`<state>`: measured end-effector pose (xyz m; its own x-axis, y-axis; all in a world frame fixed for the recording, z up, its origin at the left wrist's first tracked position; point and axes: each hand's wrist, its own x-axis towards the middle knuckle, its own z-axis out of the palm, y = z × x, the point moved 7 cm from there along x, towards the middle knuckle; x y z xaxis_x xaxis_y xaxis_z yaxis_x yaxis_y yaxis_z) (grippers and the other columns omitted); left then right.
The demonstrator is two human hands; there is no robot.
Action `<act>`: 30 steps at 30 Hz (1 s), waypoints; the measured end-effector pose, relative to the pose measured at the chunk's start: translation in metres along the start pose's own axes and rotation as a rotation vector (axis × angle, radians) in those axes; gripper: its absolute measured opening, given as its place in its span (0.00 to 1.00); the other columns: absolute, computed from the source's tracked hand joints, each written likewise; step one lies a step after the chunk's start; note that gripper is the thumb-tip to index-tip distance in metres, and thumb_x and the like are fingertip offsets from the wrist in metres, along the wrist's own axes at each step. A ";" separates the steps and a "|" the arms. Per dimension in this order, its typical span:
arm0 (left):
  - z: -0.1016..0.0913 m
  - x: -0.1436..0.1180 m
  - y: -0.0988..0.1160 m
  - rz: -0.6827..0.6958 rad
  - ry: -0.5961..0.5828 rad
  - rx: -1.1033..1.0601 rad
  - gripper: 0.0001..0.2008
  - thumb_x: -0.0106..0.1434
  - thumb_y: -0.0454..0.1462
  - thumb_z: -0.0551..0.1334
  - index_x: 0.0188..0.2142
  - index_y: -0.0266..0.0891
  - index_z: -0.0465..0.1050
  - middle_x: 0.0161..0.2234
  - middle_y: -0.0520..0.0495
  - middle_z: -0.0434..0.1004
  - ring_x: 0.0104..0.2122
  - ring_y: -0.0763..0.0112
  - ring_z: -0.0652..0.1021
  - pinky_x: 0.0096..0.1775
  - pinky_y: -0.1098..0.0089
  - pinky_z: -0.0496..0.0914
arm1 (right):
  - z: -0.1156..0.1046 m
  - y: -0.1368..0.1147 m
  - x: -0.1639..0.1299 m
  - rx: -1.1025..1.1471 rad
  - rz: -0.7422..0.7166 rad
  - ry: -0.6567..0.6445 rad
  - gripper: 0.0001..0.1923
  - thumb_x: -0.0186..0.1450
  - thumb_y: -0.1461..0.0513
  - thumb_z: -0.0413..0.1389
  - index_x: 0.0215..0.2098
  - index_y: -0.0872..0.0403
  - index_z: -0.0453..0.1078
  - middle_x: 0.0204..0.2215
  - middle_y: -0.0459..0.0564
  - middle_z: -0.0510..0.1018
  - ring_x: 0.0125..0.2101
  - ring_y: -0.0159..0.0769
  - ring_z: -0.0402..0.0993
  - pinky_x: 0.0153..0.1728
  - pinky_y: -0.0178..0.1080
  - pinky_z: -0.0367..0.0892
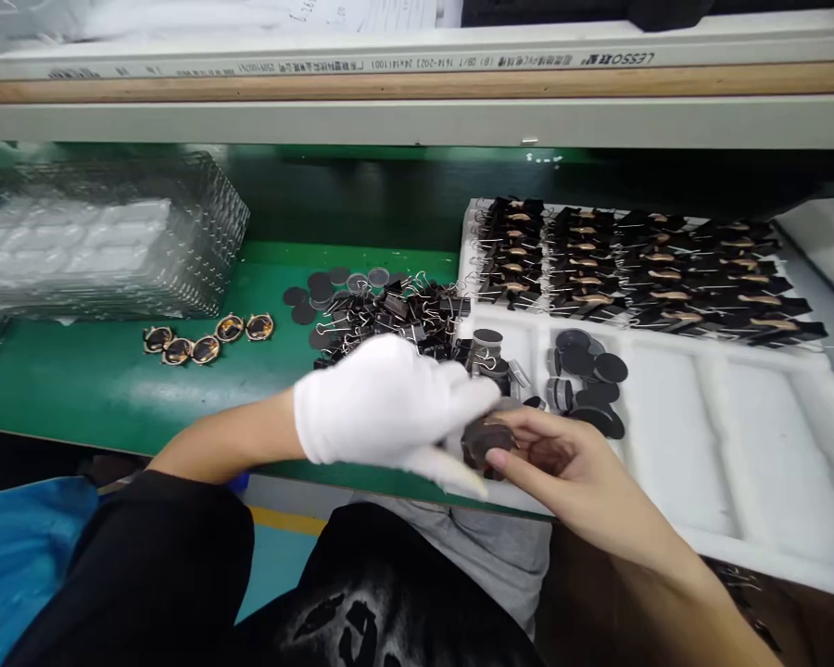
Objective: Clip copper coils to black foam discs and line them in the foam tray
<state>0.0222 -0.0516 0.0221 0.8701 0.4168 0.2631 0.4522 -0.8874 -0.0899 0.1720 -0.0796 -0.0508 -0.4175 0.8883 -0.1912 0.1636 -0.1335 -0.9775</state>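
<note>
Head view, the only one: both hands meet at the near edge of the green bench (76, 380), just in front of the person's lap. The left hand (389, 408), in a white glove, has its fingers curled and pressed together, their tips closing from the left on a small dark round part (485, 439). The bare right hand (562, 463) comes from the right and below; its thumb and forefinger pinch the same part on its right side. So the part sits between the two sets of fingertips, touched by both, its flat face turned roughly upward and a little toward the camera. Whether it is one disc or a stack, I cannot tell; motion blur softens the glove.

Just beyond the hands lies a white foam tray (737, 435); loose black discs (587, 371) rest in its near-left pockets, close to the right hand's fingers. Rows of clipped assemblies (639, 269) fill the tray's far part. A heap of black binder clips (396, 310) lies on the bench just behind the gloved hand, nearer to it than to the right. Well to the left sit five small copper-rimmed pieces (205, 338) and a stack of clear plastic trays (104, 241).
</note>
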 end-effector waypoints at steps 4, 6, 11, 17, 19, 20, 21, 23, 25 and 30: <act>0.002 -0.013 -0.079 -0.370 -0.088 0.071 0.21 0.75 0.51 0.53 0.41 0.42 0.78 0.33 0.49 0.78 0.27 0.69 0.77 0.29 0.69 0.55 | -0.012 0.007 -0.003 0.132 0.008 0.053 0.06 0.70 0.57 0.65 0.44 0.48 0.79 0.33 0.47 0.85 0.32 0.35 0.84 0.34 0.32 0.81; 0.011 -0.017 -0.105 -0.433 -0.147 0.011 0.17 0.74 0.48 0.55 0.43 0.43 0.79 0.37 0.49 0.79 0.31 0.68 0.78 0.32 0.69 0.57 | -0.013 0.009 -0.004 0.170 0.011 0.055 0.06 0.70 0.57 0.65 0.43 0.48 0.79 0.32 0.47 0.85 0.31 0.34 0.83 0.34 0.31 0.81; 0.036 -0.014 -0.104 -0.294 -0.313 -0.133 0.15 0.72 0.49 0.59 0.44 0.47 0.80 0.42 0.49 0.77 0.35 0.66 0.77 0.36 0.67 0.61 | -0.014 0.011 -0.004 0.164 -0.005 0.058 0.07 0.69 0.57 0.66 0.45 0.48 0.79 0.35 0.48 0.85 0.34 0.35 0.84 0.35 0.31 0.81; 0.046 -0.013 -0.092 -0.227 -0.324 -0.079 0.15 0.71 0.45 0.59 0.33 0.40 0.79 0.37 0.46 0.74 0.36 0.64 0.75 0.36 0.64 0.59 | -0.015 0.010 -0.004 0.132 -0.022 0.061 0.06 0.70 0.58 0.65 0.45 0.47 0.80 0.35 0.46 0.85 0.34 0.33 0.83 0.35 0.29 0.80; 0.045 -0.013 -0.092 -0.221 -0.303 -0.116 0.15 0.71 0.44 0.59 0.31 0.39 0.78 0.39 0.45 0.75 0.36 0.65 0.74 0.36 0.65 0.60 | -0.014 0.009 -0.004 0.137 -0.020 0.064 0.07 0.69 0.57 0.66 0.45 0.47 0.80 0.36 0.48 0.86 0.34 0.34 0.84 0.35 0.30 0.81; 0.043 -0.012 -0.092 -0.226 -0.290 -0.158 0.15 0.71 0.43 0.60 0.31 0.39 0.78 0.40 0.45 0.75 0.36 0.66 0.74 0.37 0.65 0.60 | -0.014 0.008 -0.003 0.144 -0.020 0.065 0.07 0.69 0.57 0.66 0.45 0.47 0.80 0.37 0.48 0.86 0.34 0.35 0.84 0.35 0.31 0.81; 0.040 -0.012 -0.094 -0.238 -0.273 -0.212 0.14 0.70 0.43 0.60 0.31 0.39 0.78 0.40 0.46 0.75 0.37 0.66 0.75 0.38 0.65 0.62 | -0.014 0.007 -0.003 0.151 -0.021 0.067 0.07 0.69 0.57 0.66 0.44 0.47 0.81 0.38 0.49 0.86 0.35 0.35 0.84 0.36 0.32 0.81; 0.033 -0.012 -0.099 -0.265 -0.221 -0.357 0.13 0.69 0.43 0.61 0.32 0.40 0.77 0.41 0.46 0.75 0.39 0.67 0.76 0.42 0.66 0.65 | -0.014 0.005 -0.002 0.159 -0.025 0.072 0.06 0.69 0.57 0.66 0.43 0.47 0.81 0.40 0.50 0.86 0.35 0.35 0.84 0.36 0.32 0.82; 0.024 -0.011 -0.104 -0.272 -0.141 -0.507 0.12 0.69 0.43 0.61 0.32 0.39 0.76 0.39 0.47 0.75 0.40 0.68 0.76 0.45 0.65 0.69 | -0.015 0.003 -0.002 0.164 -0.028 0.080 0.05 0.69 0.58 0.66 0.43 0.46 0.82 0.42 0.49 0.86 0.36 0.34 0.84 0.36 0.31 0.81; -0.002 -0.006 -0.102 -0.280 0.176 -0.693 0.13 0.68 0.43 0.63 0.29 0.40 0.71 0.34 0.47 0.74 0.38 0.68 0.76 0.43 0.63 0.72 | -0.010 -0.001 0.004 0.192 -0.120 0.116 0.07 0.69 0.60 0.66 0.45 0.44 0.83 0.51 0.49 0.84 0.48 0.37 0.83 0.46 0.34 0.81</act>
<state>-0.0291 0.0358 0.0312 0.6708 0.6584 0.3413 0.3749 -0.6981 0.6100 0.1791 -0.0713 -0.0501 -0.3170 0.9457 -0.0718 -0.0585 -0.0951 -0.9938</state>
